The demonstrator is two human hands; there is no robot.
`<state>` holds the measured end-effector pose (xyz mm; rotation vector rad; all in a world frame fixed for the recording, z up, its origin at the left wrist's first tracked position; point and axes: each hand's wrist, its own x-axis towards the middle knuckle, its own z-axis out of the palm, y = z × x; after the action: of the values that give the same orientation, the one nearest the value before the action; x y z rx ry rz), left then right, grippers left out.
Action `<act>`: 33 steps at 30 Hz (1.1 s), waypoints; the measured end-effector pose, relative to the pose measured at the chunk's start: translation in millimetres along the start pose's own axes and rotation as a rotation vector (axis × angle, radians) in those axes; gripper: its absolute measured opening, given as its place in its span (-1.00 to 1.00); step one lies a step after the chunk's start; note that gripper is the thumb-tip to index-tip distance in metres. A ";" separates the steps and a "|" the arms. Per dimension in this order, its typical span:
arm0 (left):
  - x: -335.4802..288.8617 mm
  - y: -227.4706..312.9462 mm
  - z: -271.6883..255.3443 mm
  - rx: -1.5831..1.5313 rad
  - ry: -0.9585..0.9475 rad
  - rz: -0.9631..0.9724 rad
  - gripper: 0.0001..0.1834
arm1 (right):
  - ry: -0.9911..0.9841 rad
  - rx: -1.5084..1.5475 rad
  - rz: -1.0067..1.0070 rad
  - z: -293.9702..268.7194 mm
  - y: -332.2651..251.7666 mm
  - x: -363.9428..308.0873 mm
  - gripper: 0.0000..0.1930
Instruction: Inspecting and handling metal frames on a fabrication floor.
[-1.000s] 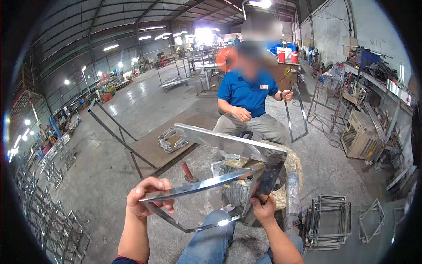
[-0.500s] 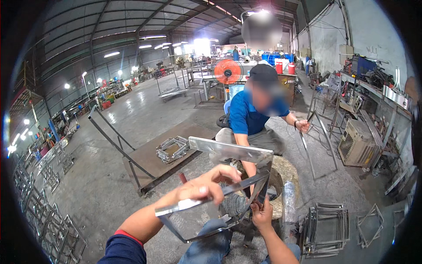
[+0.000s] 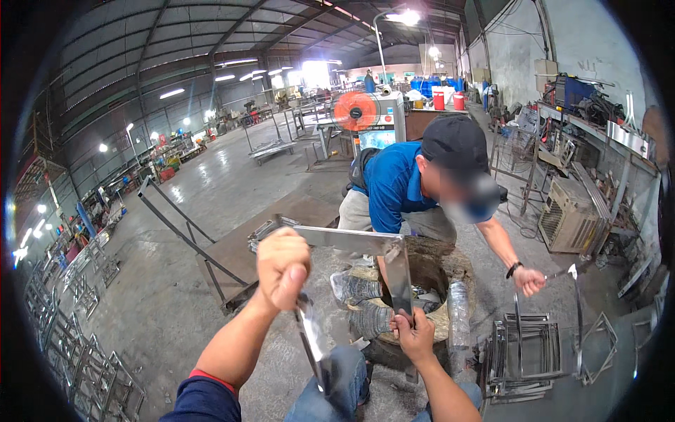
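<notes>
A shiny rectangular metal frame [image 3: 351, 240] is held up and tilted before me, above my knees. My left hand [image 3: 283, 267] is closed in a fist round its left side. On the lower right side, my right hand [image 3: 416, 333] grips the bar between thumb and fingers. Facing me, a co-worker [image 3: 404, 176] in a blue shirt and dark cap leans forward, one arm stretched to the right. That co-worker's hand [image 3: 529, 281] holds another thin metal frame [image 3: 579, 309] beside the stacked frames [image 3: 524, 355].
Between us stands a hollow stump-like block [image 3: 460, 264], with a plastic-wrapped roll [image 3: 458, 316] beside it. A flat metal trolley [image 3: 246, 235] lies to the left, many metal frames [image 3: 63, 330] at far left. An orange fan [image 3: 356, 111], a cooler unit [image 3: 566, 214] and a shelf [image 3: 598, 126] stand farther back.
My left hand has risen and closed round the frame, which has turned and tilted. The co-worker has bent forward and brought the other frame down to the right, by the stack.
</notes>
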<state>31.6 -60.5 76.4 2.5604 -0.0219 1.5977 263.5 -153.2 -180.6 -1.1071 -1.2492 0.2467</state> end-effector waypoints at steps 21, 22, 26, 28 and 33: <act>2.1 38.8 -45.5 0.641 -0.627 -0.322 -0.51 | 0.023 0.101 0.032 -2.7 -14.9 -10.2 -0.75; -0.2 36.8 -50.2 0.619 -0.647 -0.331 -0.51 | -0.035 0.171 0.076 -1.6 -15.6 -10.5 -0.78; -21.3 22.7 -61.6 0.473 -0.354 -0.364 -0.57 | -0.016 0.197 0.123 -1.6 -21.2 -8.2 -0.77; -36.0 13.2 -68.9 0.201 -0.162 -0.559 -0.56 | 0.037 0.080 0.022 -4.2 -25.9 -5.6 -0.76; -76.7 -14.9 -63.6 -0.406 0.302 -0.866 -0.24 | 0.041 0.230 0.158 -8.0 -36.2 -3.5 -0.70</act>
<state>-58.0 -42.7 33.9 1.6317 0.6245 1.3887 254.6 -177.8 -154.1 -1.0067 -1.0685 0.4726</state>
